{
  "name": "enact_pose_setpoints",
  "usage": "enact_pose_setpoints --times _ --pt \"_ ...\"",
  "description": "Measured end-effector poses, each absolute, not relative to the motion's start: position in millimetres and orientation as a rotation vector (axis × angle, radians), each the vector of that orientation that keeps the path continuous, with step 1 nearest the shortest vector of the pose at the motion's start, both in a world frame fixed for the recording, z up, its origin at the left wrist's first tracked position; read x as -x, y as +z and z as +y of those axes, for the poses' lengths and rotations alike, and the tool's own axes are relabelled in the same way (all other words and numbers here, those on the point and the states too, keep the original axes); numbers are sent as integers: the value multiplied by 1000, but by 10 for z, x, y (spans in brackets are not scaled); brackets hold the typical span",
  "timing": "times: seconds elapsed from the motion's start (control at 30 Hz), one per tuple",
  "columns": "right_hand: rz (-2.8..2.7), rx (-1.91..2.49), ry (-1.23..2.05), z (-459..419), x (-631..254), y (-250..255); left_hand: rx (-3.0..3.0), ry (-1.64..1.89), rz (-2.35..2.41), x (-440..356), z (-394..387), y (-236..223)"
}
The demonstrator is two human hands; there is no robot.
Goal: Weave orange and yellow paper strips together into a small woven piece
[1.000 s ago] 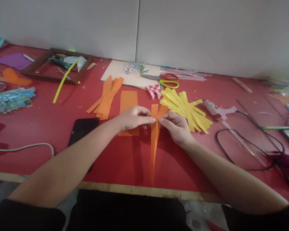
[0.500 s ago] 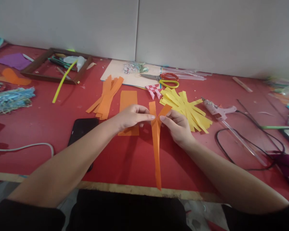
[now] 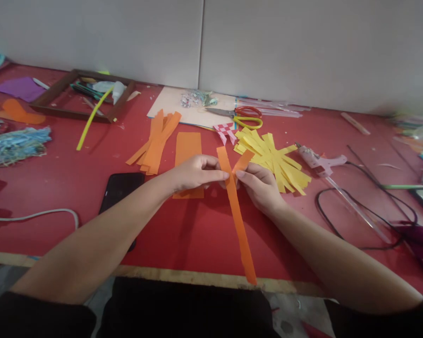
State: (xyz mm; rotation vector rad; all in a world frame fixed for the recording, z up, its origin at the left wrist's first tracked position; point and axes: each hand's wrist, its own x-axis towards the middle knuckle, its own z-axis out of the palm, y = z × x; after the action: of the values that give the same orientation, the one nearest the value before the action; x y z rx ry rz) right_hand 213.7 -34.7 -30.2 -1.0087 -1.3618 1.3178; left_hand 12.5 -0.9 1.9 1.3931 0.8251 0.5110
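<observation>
Nearest me, the red worktop (image 3: 155, 239) has a rough, pale front edge, and a long orange strip (image 3: 238, 220) hangs so that its lower end overlaps that edge in my view. I see the left hand (image 3: 199, 174) closed in a pinch on the strip's upper part. Just beside it, the right hand (image 3: 262, 188) pinches a second orange end (image 3: 244, 161), slanting up to the right; I cannot tell whether it belongs to the same strip. The left arm (image 3: 109, 234) partly hides a black phone (image 3: 121, 188). Beyond the left hand lie an orange sheet (image 3: 188, 144) and a pile of orange strips (image 3: 157, 145); beyond the right, yellow strips (image 3: 277, 159), with a pink glue gun (image 3: 319, 162) to their right. Farther off I find scissors (image 3: 232, 114), partly over a pale board (image 3: 165, 101), and a brown frame (image 3: 74, 114) to the left.
</observation>
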Motion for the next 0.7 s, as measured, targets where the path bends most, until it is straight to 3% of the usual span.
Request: enact_pose_setpoints --times 0.7 --pt "-1277 963 1296 -389 -2084 -269 -1377 571 867 -122 -21 44"
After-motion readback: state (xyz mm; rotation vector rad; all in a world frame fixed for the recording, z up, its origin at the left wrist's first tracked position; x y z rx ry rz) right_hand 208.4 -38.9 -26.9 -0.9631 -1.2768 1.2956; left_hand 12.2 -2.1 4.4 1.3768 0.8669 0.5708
